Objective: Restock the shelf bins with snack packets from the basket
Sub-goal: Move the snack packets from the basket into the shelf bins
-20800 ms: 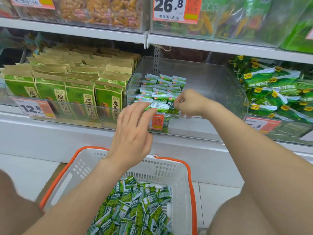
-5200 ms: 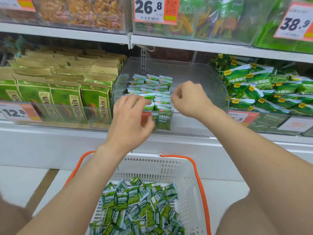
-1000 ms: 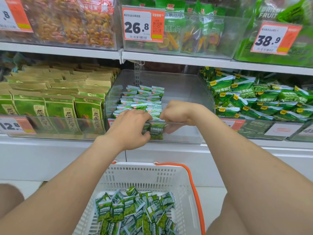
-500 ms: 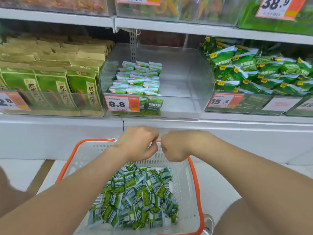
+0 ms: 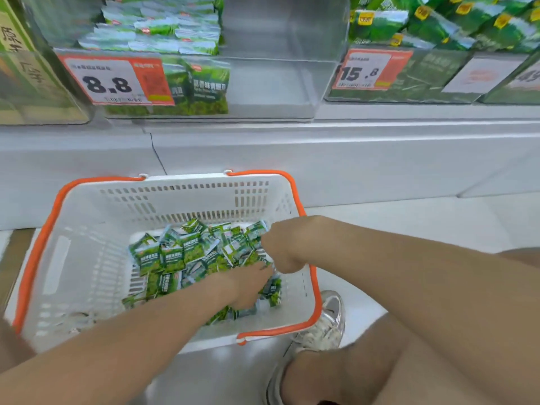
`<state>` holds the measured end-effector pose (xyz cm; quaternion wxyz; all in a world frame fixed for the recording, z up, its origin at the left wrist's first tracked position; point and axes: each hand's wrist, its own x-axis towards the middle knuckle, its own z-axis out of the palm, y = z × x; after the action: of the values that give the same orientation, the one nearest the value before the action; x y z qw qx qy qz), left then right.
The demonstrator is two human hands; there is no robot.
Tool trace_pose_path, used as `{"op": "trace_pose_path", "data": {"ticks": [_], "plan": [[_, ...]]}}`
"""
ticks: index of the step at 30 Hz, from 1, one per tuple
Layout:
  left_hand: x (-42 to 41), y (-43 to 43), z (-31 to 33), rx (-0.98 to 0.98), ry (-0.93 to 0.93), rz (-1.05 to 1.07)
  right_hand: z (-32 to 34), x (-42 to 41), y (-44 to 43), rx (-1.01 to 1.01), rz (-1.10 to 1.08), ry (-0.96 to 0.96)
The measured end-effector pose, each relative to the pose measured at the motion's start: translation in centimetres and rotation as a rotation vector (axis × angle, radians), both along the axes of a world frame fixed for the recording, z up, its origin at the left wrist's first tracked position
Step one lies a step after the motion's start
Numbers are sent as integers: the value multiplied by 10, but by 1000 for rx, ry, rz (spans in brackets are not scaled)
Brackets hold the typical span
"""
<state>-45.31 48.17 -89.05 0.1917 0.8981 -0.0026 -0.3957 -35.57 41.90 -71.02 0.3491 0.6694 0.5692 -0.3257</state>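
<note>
- Head view: white basket [image 5: 181, 206] w/ orange rim sits on the floor [image 5: 409, 223], right below the shelf front.
- Snack packets [image 5: 175, 258], small green ones, lie in a loose heap in the basket's middle and right part.
- Left grip [image 5: 248, 285] is down in the heap near the basket's right side. Fingers are buried among the pkts, so can't tell if it holds any.
- Right grip [image 5: 282, 249] is just beyond the left one, at the heap's right edge. Knuckles up, fingers curled under, tips hidden. Can't tell if it's gripping a pkt.
- Clear shelf bin [image 5: 280, 83] is above, w/ stacked pkts [image 5: 163, 33] of the same green in its left half.
- 8.8 tag [image 5: 114, 81] is on that bin's front, left side.
- 15.8 tag [image 5: 365, 71] is on the next bin to the right, which holds bigger green bags [image 5: 438, 24].
- Pale shoe [image 5: 327, 325] is on the floor, just beside the basket's near-right corner.
</note>
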Motion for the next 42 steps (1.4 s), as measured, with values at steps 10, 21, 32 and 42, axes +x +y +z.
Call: {"op": "trace_pose_path", "data": {"ticks": [10, 21, 32, 42], "plan": [[14, -5, -28, 129, -147, 29, -3, 5, 4, 61, -17, -5], [23, 34, 18, -253, -293, 551, 21, 7, 20, 153, 25, -57], [5, 54, 148, -891, -477, 1386, 44, 17, 22, 635, -216, 81], [-12, 74, 220, -813, -893, 1170, 115, 30, 24, 804, -894, 518]]}}
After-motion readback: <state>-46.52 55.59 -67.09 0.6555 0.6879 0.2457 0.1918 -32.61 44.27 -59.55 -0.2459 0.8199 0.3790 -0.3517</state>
